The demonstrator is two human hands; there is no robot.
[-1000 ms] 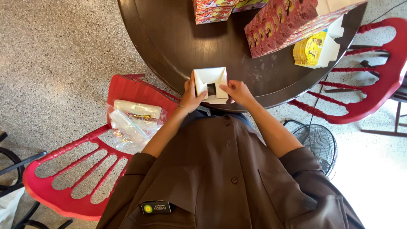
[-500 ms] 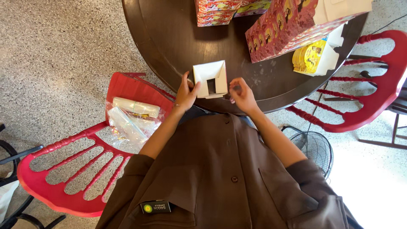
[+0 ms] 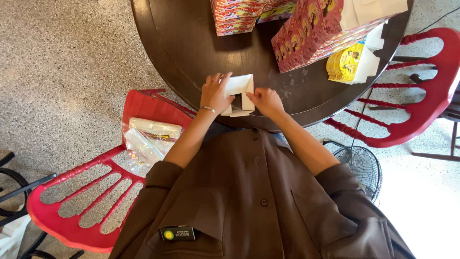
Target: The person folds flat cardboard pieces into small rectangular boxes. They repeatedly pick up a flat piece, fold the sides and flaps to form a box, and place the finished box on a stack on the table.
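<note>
Hands pinching small white box [image 3: 239,93] on dark round table [image 3: 191,48], left hand [image 3: 215,93] gripping its side, right hand [image 3: 266,101] pressing opposite flap

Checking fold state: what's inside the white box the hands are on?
Inside the white box only a dark gap shows between its flaps. The left hand and right hand cover its sides; any contents are hidden.

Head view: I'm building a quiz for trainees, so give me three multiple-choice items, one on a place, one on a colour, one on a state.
1. Where is the white box?
A on the table
B on a chair
C on the floor

2. What colour are the chairs?
A blue
B red
C green

3. How is the box handled?
A untouched
B one hand only
C both hands on it

A: it sits near the round dark table's edge.
B: both chairs are red.
C: left hand and right hand both grip it.
</note>
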